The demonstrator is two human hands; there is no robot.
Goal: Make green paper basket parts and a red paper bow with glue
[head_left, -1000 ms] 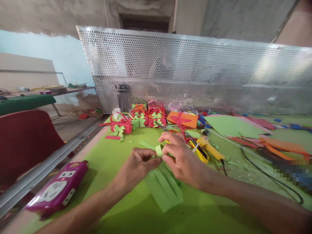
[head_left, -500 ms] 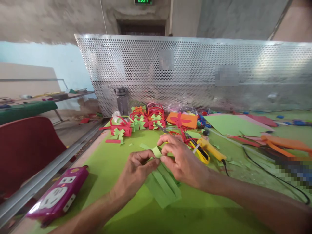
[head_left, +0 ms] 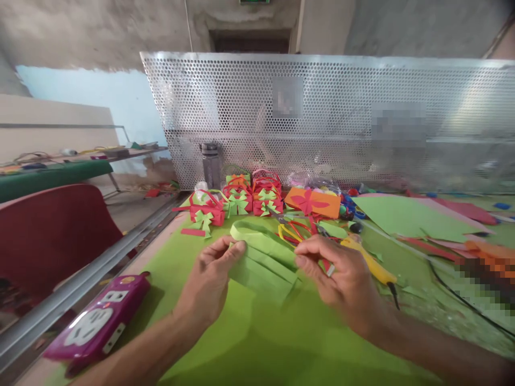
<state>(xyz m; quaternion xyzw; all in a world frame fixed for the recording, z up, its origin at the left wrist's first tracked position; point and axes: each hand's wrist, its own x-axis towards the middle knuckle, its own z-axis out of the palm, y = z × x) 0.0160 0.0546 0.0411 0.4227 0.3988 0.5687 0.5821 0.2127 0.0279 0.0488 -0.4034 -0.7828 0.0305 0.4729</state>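
1. nearest me, bare green desk (head_left: 249, 348) stretches below both forearms; a purple power strip (head_left: 96, 324) lies beside the left one. i judge that a careless sweep of that elbow could knock it.
2. through the head camera i see the left hand (head_left: 209, 276), thumb and forefinger pinching green paper at the near end of a curled loop. whether they hold one layer or more, i can't tell. a loose pinch there could let the layers slide apart.
3. the right hand (head_left: 341, 279) has thumb and forefinger pressed together around the other end of the green strip (head_left: 277, 247), which arcs in the air between the hands. too hard a pull could crease or tear it, i think.
4. green folded paper (head_left: 261, 271) hangs just below the strip; it could catch on the strip and bend.
5. past the right hand lies a yellow glue gun (head_left: 374, 262); its nozzle is hidden from me. if hot, it could burn a straying knuckle.
6. farther off, red paper boxes (head_left: 207, 214) with green bows and an orange box (head_left: 328, 203) stand before a perforated panel (head_left: 241, 96).
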